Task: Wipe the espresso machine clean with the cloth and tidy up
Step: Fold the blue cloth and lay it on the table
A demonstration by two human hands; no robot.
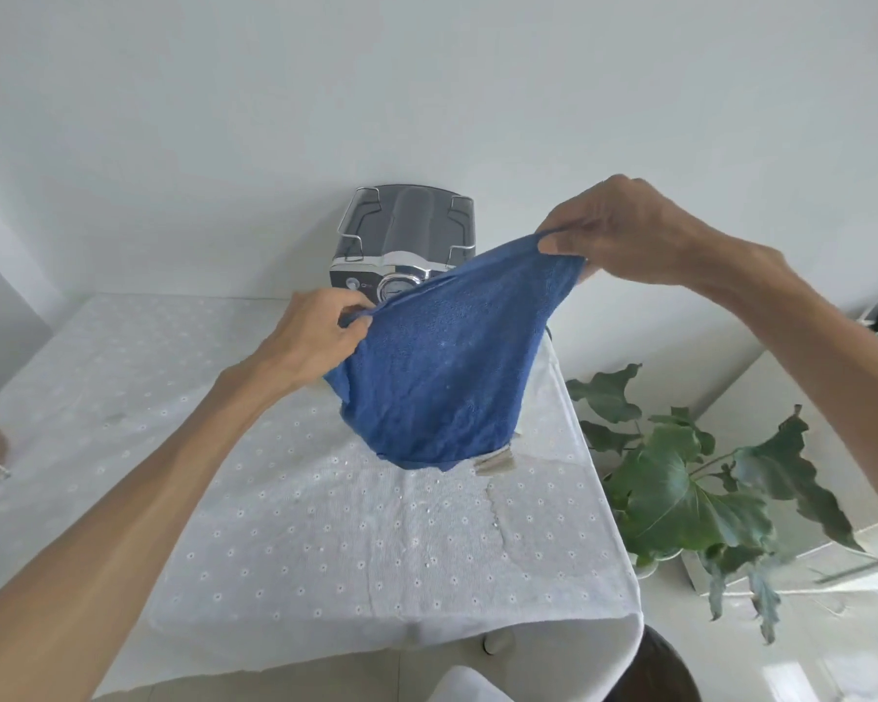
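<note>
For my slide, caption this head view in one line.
Both hands, left and right, hold a blue cloth before the espresso machine.

Cloth before espresso machine; plant right of table.

light: bright, soft, even daylight | shadows: faint, one dark patch under the blue cloth below the hands | glare: floor at far right washed out | blur: mild softness overall | distortion: wide-angle bending at edges
</note>
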